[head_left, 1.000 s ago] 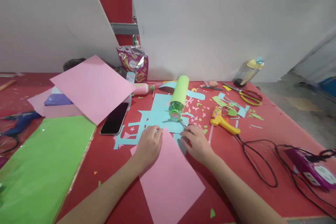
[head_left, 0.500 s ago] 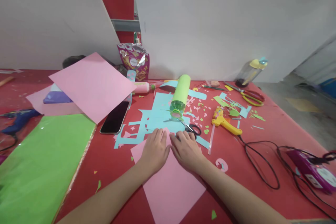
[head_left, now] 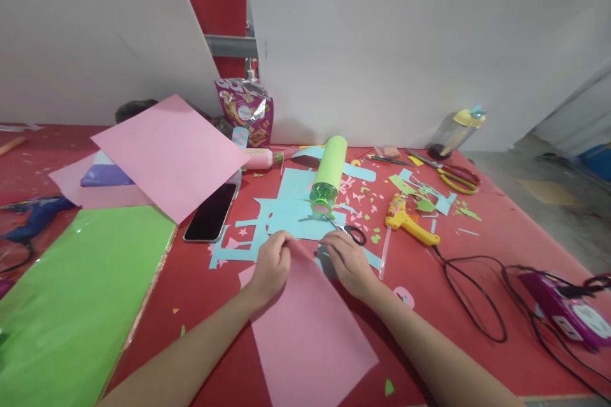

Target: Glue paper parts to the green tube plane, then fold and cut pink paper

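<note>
A pink sheet of paper point(head_left: 310, 331) lies at an angle in front of me, its top corner slightly raised. My left hand point(head_left: 273, 267) is closed on its upper left edge, thumb and fingers pinching it. Just off its right edge is my right hand point(head_left: 348, 264), fingers bent and apart, with no hold on the sheet visible. Black-handled scissors point(head_left: 356, 235) lie right behind those fingers, partly hidden by them. Beyond both hands, a green-wrapped bottle point(head_left: 330, 165) rests on its side over light blue paper point(head_left: 300, 219).
A yellow glue gun point(head_left: 410, 226) with a cord lies right, near a purple power strip point(head_left: 563, 308). A phone point(head_left: 210, 213), green sheets point(head_left: 95, 292) and another pink sheet point(head_left: 172, 152) are left. Paper scraps point(head_left: 363, 203) surround the bottle. White boards point(head_left: 405, 57) stand behind.
My right hand went from beside the scissors onto the pink sheet, then back right off it. My left hand, flat on the sheet half a second ago, now pinches and lifts its edge.
</note>
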The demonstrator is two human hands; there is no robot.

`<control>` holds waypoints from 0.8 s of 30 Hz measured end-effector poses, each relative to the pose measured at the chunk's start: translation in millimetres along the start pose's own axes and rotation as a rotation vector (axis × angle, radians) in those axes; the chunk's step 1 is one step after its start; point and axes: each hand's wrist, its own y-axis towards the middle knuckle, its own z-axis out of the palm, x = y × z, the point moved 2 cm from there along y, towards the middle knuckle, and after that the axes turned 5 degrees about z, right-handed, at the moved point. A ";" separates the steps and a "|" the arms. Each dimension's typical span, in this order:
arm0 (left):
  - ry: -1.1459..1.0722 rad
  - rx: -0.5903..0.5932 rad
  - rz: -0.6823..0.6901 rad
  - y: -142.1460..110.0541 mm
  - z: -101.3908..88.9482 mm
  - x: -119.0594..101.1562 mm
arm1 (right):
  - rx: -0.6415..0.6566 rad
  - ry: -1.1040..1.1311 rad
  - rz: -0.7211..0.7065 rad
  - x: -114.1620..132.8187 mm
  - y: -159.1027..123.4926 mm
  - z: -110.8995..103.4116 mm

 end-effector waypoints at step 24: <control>-0.683 -0.004 -0.223 24.4 -13.9 20.4 | 0.619 -0.260 -0.059 23.8 -41.9 -6.7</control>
